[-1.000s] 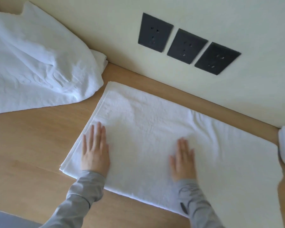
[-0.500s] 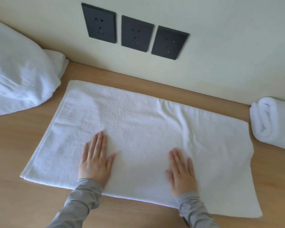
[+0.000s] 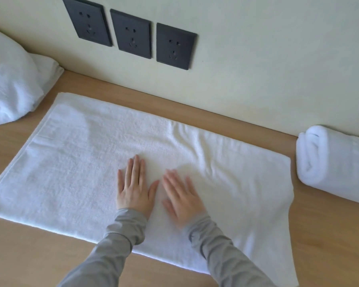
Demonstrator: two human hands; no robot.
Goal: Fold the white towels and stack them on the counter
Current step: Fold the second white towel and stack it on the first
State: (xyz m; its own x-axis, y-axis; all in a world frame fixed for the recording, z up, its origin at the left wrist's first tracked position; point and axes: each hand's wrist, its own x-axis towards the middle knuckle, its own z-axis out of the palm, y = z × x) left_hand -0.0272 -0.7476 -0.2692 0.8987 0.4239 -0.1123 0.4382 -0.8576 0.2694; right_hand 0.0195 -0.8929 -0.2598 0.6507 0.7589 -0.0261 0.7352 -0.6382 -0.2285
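White towel [image 3: 75, 166] flat on counter [image 3: 19, 255], left hand [image 3: 134, 190], right hand [image 3: 183, 198] pressing it

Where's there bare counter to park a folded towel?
Widest bare wooden counter: near-left, in front of the spread white towel. Also near-right, in front of the rolled white towel. Only thin strips along the cream wall and between towel and roll. Far-left: crowded by the crumpled white towel heap.

In front of me a plain cream wall [image 3: 278, 48] meets the back edge of the desk [image 3: 29, 257], a light wood-grain surface running across my whole view. Three black socket plates [image 3: 133, 34] sit side by side on the wall, above the desk. The light is soft and even, and shadows are faint.
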